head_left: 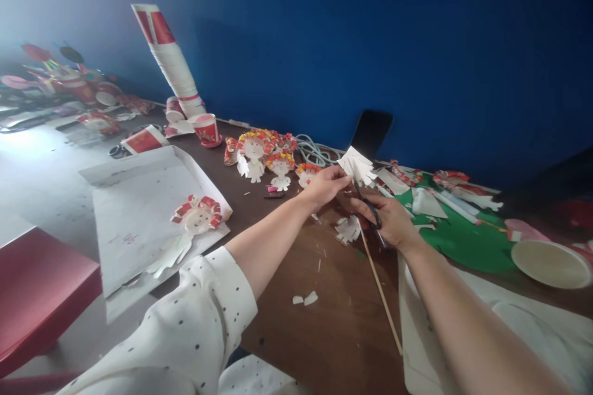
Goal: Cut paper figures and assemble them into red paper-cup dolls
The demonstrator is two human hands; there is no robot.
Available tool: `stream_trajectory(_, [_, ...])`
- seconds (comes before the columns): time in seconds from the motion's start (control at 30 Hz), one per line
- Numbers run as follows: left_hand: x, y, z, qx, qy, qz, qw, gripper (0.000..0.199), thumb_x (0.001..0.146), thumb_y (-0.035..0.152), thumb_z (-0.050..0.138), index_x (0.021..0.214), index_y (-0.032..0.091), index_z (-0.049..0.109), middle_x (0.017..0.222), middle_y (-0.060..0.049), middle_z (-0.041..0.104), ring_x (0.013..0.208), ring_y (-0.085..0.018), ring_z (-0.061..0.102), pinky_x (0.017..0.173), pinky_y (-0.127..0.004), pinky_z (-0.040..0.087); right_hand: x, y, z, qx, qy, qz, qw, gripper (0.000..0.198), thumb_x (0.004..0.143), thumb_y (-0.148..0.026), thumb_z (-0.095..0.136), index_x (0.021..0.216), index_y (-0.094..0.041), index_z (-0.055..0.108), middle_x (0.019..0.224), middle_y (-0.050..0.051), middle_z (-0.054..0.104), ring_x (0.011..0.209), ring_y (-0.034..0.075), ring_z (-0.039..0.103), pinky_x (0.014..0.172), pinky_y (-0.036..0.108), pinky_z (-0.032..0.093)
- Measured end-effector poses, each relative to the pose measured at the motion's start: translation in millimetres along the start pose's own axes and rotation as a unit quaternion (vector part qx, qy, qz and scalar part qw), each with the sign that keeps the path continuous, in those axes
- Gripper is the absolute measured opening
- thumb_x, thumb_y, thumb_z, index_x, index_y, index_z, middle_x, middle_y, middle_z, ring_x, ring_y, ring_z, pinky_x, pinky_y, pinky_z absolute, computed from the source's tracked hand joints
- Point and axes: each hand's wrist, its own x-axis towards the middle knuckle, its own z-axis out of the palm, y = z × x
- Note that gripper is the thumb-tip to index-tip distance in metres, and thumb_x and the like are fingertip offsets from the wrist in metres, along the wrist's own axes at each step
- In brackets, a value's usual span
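Between finger and thumb, my left hand [327,185] pinches a piece of white paper [356,166] with a fringed right edge. My right hand [389,219] is closed around the handles of black scissors [373,213], whose blades point up to the paper. Just below the hands lies a white paper cutout [347,229] on the brown table [296,345], beside a thin wooden stick [380,290]. Two small paper scraps [306,299] lie nearer to me. Beyond my left hand rest several paper dolls [254,151] with red and yellow hair.
A leaning stack of paper cups [169,62] stands by the blue wall [287,31], where a black phone [372,133] also leans. White paper [134,197] with a doll head [198,216] lies left. To the right are a green sheet [467,237] and a round lid [551,264].
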Motion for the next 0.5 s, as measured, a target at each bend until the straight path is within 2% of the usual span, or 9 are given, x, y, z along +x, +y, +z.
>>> stream_trajectory(0.13, [-0.6,1.8,-0.9,0.008,-0.001,-0.003,1.0,0.021,0.079,0.032,0.058,0.07,0.014,0.05,0.066,0.001,0.054,0.061,-0.007,0.046,0.061,-0.021,0.036,0.2,4.5,-1.9,0.02,-0.011,0.004,1.0,0.039,0.08,-0.055,0.059,0.075,-0.017,0.066,0.05,-0.002,0.052,0.047,0.011,0.046,0.047,0.024,0.036])
stream_trajectory(0.3, [1.3,-2.3,-2.4,-0.017,-0.018,0.001,1.0,0.021,0.079,0.032,0.058,0.072,0.014,0.05,0.069,0.0,0.057,0.061,-0.008,0.048,0.061,-0.022,0.037,-0.7,4.2,-3.9,0.044,-0.024,0.016,0.999,0.039,0.078,-0.054,0.061,0.073,-0.016,0.066,0.05,-0.002,0.052,0.047,0.01,0.046,0.047,0.023,0.036])
stream_trajectory(0.5, [4.0,-9.1,-3.8,-0.008,-0.021,0.006,1.0,0.022,0.079,0.035,0.059,0.074,0.014,0.051,0.071,-0.001,0.058,0.063,-0.009,0.051,0.062,-0.023,0.038,-1.1,-1.2,-6.4,0.056,-0.029,0.026,0.998,0.041,0.077,-0.056,0.062,0.08,-0.016,0.069,0.048,-0.003,0.051,0.046,0.01,0.046,0.046,0.023,0.037])
